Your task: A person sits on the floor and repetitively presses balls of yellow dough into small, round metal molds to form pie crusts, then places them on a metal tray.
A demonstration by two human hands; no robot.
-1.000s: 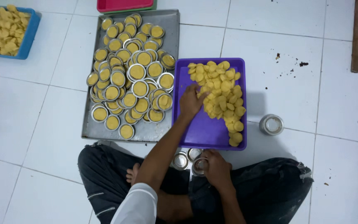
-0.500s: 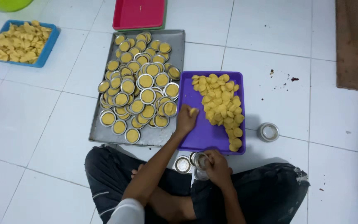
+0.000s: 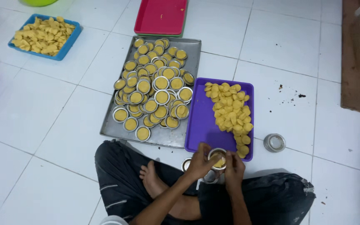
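Tin mould [image 3: 218, 158], small and round with yellow dough inside, sits between both hands just below the purple tray [image 3: 207, 125]. Left hand [image 3: 199, 161] grips its side, right hand [image 3: 233, 166] pinches the rim, fingers closed on it. Purple tray holds loose dough pieces [image 3: 231, 112]. Beside it, metal tray [image 3: 192, 58] stacked with filled moulds [image 3: 155, 89]. Spare tin [image 3: 274, 142] on floor, right.

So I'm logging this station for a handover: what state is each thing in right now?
left hand: gripping the small round tin.
right hand: fingers at the tin's rim.
small round tin: held up, yellow dough inside.
metal tray: piled with filled tins.
purple tray: dough pieces along its right side.
lone tin: on the floor, empty.
blue tray: full of dough pieces.
red tray: nearly empty.
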